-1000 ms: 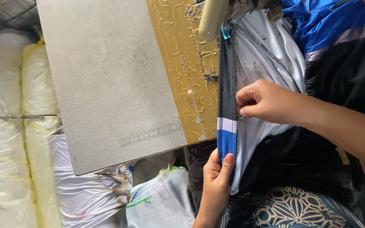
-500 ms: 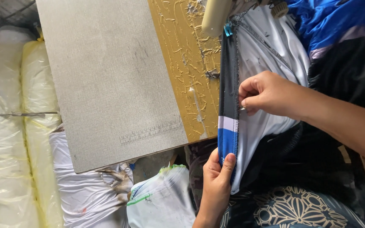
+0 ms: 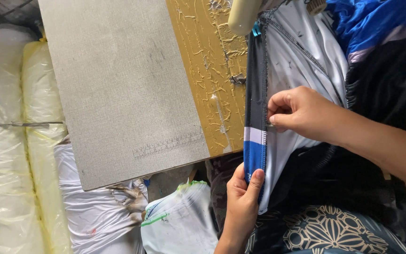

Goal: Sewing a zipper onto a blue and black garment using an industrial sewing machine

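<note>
Pinching striped band (image 3: 255, 117), both hands (image 3: 243, 200) outstretched

Left hand (image 3: 241, 200) low, thumb up, fingers curled in a pinch, right hand (image 3: 301, 113) above, forearm outstretched, fingertips pinched together

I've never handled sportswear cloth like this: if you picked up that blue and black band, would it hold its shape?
Probably not. The band stays straight only because the left hand and right hand pinch it; it would likely droop. The white fabric beside it lies in soft folds, suggesting thin, light cloth. Its sheen hints it may be slippery.
</note>
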